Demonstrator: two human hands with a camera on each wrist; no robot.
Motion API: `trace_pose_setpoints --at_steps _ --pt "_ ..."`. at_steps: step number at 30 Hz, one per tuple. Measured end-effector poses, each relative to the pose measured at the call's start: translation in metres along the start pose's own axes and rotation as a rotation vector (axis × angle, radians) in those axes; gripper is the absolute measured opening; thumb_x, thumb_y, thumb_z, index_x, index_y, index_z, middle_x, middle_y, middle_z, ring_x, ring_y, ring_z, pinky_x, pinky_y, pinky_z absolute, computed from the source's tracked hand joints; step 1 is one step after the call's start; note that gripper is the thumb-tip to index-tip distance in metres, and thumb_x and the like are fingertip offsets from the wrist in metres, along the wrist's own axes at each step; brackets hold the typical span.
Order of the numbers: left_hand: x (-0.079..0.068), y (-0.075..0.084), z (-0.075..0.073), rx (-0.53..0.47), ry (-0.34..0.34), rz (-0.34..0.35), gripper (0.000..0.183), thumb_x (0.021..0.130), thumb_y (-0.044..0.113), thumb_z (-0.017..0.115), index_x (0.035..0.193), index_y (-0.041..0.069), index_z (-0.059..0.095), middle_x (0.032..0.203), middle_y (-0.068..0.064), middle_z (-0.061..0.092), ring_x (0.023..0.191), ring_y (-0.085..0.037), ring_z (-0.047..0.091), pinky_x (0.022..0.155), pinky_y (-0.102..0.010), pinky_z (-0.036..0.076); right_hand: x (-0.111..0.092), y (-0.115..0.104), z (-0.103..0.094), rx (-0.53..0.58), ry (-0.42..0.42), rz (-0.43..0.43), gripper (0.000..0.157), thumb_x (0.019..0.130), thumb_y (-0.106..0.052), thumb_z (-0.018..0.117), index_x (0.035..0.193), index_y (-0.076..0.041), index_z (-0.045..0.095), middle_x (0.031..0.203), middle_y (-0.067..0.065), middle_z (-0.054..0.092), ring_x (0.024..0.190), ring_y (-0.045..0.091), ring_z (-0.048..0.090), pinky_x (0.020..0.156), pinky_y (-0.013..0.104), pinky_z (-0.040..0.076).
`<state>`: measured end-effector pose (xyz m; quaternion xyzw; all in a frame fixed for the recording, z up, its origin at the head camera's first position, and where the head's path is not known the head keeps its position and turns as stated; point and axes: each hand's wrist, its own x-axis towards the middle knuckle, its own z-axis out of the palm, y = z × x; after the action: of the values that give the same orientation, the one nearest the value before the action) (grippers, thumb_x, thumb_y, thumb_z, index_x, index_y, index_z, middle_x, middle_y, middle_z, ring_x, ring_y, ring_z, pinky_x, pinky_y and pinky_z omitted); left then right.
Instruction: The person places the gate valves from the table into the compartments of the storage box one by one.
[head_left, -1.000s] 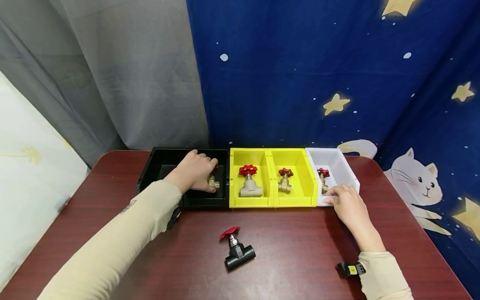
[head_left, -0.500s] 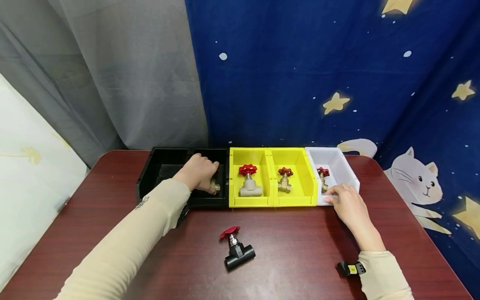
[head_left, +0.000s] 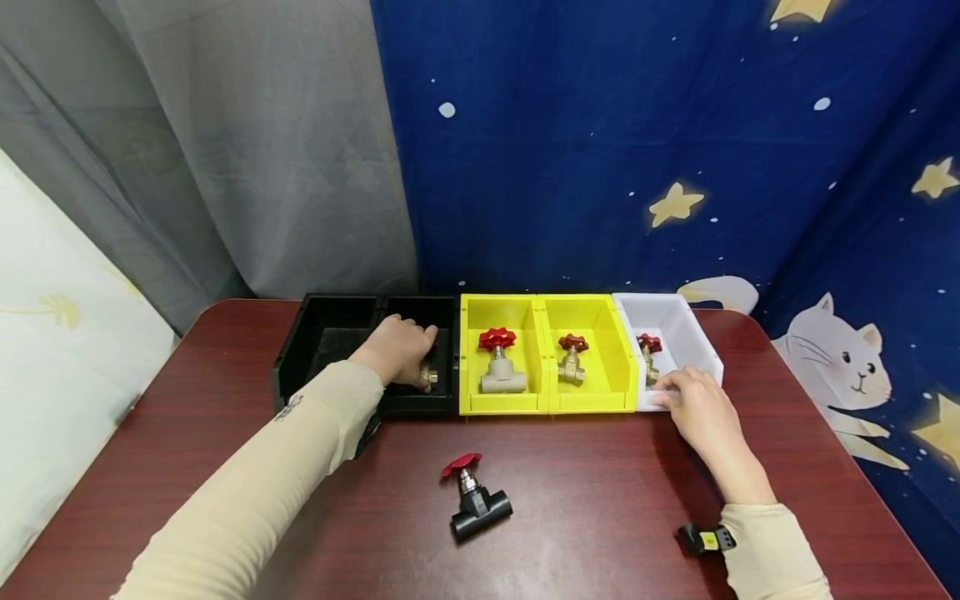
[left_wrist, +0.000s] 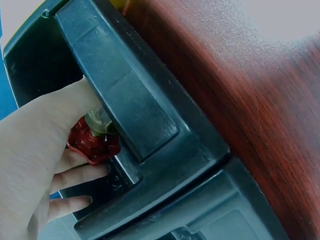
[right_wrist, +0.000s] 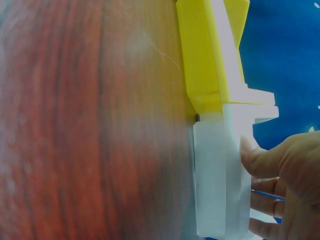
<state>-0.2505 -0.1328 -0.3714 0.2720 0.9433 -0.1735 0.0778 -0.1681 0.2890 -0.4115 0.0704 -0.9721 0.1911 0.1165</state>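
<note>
Inside the second black bin point(head_left: 390, 404), my left hand point(head_left: 393, 348) grips a brass gate valve point(head_left: 428, 377). In the left wrist view its red handwheel point(left_wrist: 94, 142) lies against the palm between thumb and fingers; most of the body is hidden. At the right end, my right hand point(head_left: 701, 408) rests on the front rim of the white bin point(head_left: 693, 333). Its thumb point(right_wrist: 255, 157) touches the rim, and the other fingers reach behind the wall, their tips hidden. Just beyond those fingers, another brass gate valve point(head_left: 648, 358) with a red handwheel lies inside.
Between the hands, one yellow bin point(head_left: 468, 354) holds a grey plastic valve point(head_left: 501, 373); its neighbour point(head_left: 611, 350) holds a brass valve point(head_left: 572, 364). A black plastic valve point(head_left: 477, 504) with a red handle lies on the table point(head_left: 585, 517) in front. Curtains point(head_left: 540, 158) hang behind.
My left hand has moved slightly right and lower within the black bin, and the red handwheel no longer shows in the head view. My right hand has stayed in place.
</note>
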Motion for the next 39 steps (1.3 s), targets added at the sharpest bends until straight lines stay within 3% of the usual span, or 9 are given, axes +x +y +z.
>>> trace_pose_setpoints --at_steps 18,24,28,32,35,39 --pt "-0.003 -0.007 -0.008 -0.049 -0.043 -0.007 0.086 0.078 0.058 0.076 0.137 0.001 0.049 0.124 -0.016 0.064 0.114 -0.034 0.058 0.1 -0.049 0.043 0.003 -0.002 -0.003 0.002 -0.002 0.002 0.012 0.084 -0.007 0.077 0.09 -0.002 0.069 0.087 0.011 0.061 0.09 0.038 0.054 0.078 0.055 0.046" --pt "-0.005 -0.002 -0.007 -0.028 -0.022 0.013 0.081 0.087 0.055 0.07 0.144 0.002 0.046 0.138 -0.016 0.055 0.125 -0.034 0.052 0.107 -0.05 0.038 0.001 -0.001 -0.002 0.002 0.0 0.002 0.012 0.083 -0.007 0.078 0.09 -0.002 0.069 0.085 0.01 0.061 0.089 0.038 0.054 0.077 0.054 0.046" --pt "-0.012 0.003 -0.006 0.034 0.066 0.052 0.068 0.092 0.05 0.066 0.14 0.005 0.051 0.136 -0.014 0.056 0.123 -0.031 0.054 0.105 -0.049 0.041 0.0 0.0 -0.001 0.002 -0.001 0.002 0.012 0.083 -0.007 0.078 0.089 -0.002 0.069 0.085 0.01 0.06 0.088 0.037 0.054 0.077 0.053 0.046" --pt "-0.023 0.008 -0.005 0.088 0.24 0.071 0.044 0.093 0.039 0.067 0.123 0.007 0.064 0.121 -0.01 0.065 0.108 -0.028 0.062 0.092 -0.045 0.049 0.0 0.0 0.0 0.001 -0.006 0.0 0.012 0.083 -0.007 0.078 0.089 -0.003 0.069 0.086 0.01 0.061 0.087 0.037 0.053 0.077 0.053 0.046" --pt "-0.031 0.011 -0.004 0.072 0.343 0.066 0.032 0.092 0.033 0.069 0.111 0.008 0.068 0.11 -0.008 0.068 0.098 -0.026 0.064 0.084 -0.043 0.051 0.0 0.0 0.0 0.001 -0.003 -0.003 0.011 0.083 -0.007 0.078 0.088 -0.003 0.069 0.086 0.01 0.061 0.087 0.037 0.053 0.077 0.053 0.046" --pt "-0.039 0.015 -0.004 0.038 0.42 0.048 0.026 0.091 0.03 0.07 0.104 0.007 0.068 0.101 -0.008 0.068 0.09 -0.026 0.063 0.078 -0.042 0.05 0.0 0.0 0.0 0.001 0.0 0.0 0.011 0.083 -0.007 0.078 0.089 -0.002 0.069 0.086 0.01 0.061 0.088 0.037 0.054 0.078 0.054 0.046"
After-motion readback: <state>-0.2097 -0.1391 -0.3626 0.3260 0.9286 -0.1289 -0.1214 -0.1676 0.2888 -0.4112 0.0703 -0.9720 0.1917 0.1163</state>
